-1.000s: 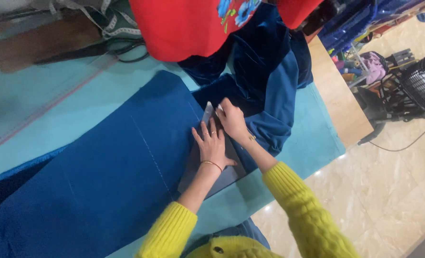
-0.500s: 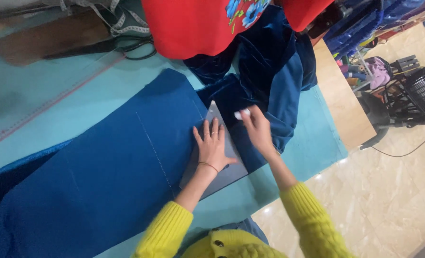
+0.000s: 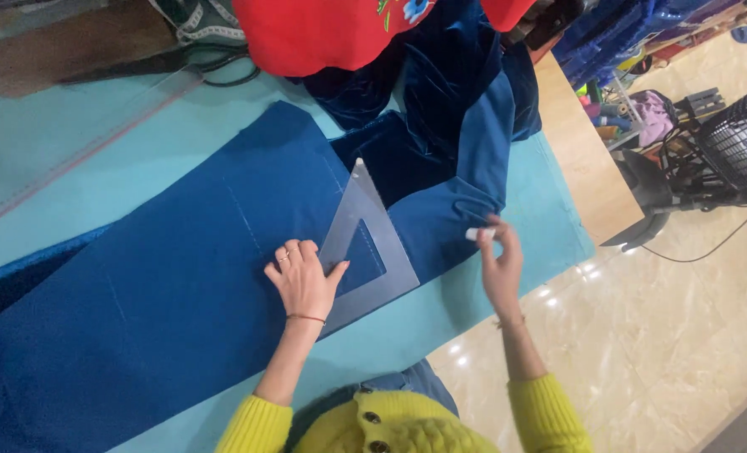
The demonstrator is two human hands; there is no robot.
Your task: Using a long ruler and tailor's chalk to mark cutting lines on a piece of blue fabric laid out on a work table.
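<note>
right hand [image 3: 501, 270] lifted off the triangle ruler [image 3: 365, 243], drawn back right, chalk [image 3: 479, 234] in fingers

A tailoring or fabric workshop. A wide turquoise tabletop [image 3: 71, 159] carries a spread of blue velvet cloth [image 3: 163, 285] with a clear set square [image 3: 365, 243] lying on it. A measuring tape [image 3: 201, 25] lies at the far edge, folded fabrics [image 3: 608, 33] are stacked far right, and a polished tile floor [image 3: 667, 335] lies to the right.
</note>
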